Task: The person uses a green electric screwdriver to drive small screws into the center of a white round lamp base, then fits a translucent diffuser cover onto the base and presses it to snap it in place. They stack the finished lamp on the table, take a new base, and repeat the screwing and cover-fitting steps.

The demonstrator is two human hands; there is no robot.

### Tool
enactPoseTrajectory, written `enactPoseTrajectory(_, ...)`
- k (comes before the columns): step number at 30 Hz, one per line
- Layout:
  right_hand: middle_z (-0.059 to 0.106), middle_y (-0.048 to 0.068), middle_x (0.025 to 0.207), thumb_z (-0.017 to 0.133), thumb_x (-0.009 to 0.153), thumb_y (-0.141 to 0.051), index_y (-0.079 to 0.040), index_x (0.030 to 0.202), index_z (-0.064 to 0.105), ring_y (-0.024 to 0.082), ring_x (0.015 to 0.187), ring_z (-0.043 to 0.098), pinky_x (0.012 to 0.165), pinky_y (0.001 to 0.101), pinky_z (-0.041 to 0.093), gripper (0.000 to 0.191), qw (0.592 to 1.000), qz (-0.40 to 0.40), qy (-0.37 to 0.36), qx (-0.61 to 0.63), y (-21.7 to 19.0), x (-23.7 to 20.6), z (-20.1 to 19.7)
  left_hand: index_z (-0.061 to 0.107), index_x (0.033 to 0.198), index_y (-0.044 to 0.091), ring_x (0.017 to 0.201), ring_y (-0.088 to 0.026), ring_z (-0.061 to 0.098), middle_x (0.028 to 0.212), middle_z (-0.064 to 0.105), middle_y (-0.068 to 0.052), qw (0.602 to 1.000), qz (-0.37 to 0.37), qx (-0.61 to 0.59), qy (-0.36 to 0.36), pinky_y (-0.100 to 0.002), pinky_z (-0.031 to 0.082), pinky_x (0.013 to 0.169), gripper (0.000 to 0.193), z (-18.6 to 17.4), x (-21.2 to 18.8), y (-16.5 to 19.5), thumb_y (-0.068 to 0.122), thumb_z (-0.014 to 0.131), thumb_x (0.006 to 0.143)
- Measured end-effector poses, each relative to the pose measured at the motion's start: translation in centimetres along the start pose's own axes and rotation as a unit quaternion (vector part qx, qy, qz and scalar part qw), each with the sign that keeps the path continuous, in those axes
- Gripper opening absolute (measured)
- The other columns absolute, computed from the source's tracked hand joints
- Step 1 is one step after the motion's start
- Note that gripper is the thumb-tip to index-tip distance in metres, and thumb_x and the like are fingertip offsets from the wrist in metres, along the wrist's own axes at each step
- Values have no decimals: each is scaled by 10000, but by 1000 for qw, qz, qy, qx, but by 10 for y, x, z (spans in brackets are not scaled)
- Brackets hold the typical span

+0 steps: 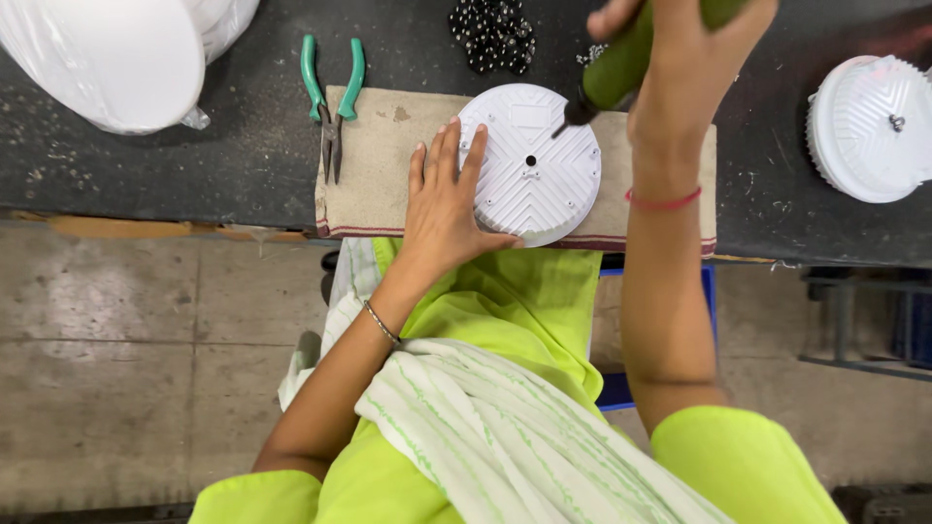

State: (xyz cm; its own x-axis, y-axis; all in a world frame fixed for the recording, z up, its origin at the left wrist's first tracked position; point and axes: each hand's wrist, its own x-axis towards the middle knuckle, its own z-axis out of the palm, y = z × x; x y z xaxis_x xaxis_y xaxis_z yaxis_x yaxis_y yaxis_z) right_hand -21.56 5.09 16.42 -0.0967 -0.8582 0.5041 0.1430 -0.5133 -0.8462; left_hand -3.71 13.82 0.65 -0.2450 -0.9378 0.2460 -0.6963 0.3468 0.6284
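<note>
A round white ribbed housing [539,170] lies on a tan cloth pad [379,175] at the near edge of a dark workbench [243,146]. My left hand [447,199] rests flat against the housing's left rim, fingers spread. My right hand [684,49] grips a green-handled screwdriver [614,73], held upright. Its dark tip touches the housing's upper right part.
Green-handled pliers [332,102] lie at the pad's left edge. A pile of small dark screws [493,34] sits behind the housing. A second white ribbed housing [869,126] lies at the right. White discs wrapped in plastic [107,53] sit at the far left.
</note>
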Motion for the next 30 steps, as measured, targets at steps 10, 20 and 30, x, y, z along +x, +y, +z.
enactPoseTrajectory(10, 545, 110, 690, 696, 1125, -103, 24, 1117, 566, 199, 529, 549, 520, 348, 497, 182, 998, -7, 42, 51, 38, -49, -17, 127, 1607, 81, 1517, -432, 250, 1625, 252, -263, 1000, -1, -26, 12, -571, 133, 1242, 1559, 1, 0, -3, 577, 995, 411)
enactPoseTrajectory(20, 535, 112, 652, 668, 1153, -88, 27, 1034, 553, 191, 515, 535, 534, 318, 481, 201, 1000, -4, 15, 19, 42, -58, -15, 98, 1603, 65, 1526, -401, 261, 1629, 253, -263, 1000, 1, -26, 15, -558, 139, 1244, 1590, -3, -1, -1, 578, 995, 395)
enactPoseTrajectory(30, 534, 93, 636, 656, 1085, -92, 9, 1078, 547, 164, 507, 523, 535, 309, 494, 149, 998, 12, 68, 7, 43, -65, -1, 101, 1607, 63, 1535, -394, 251, 1645, 248, -236, 999, -16, -33, -1, -560, 141, 1243, 1574, -3, -1, 0, 552, 989, 401)
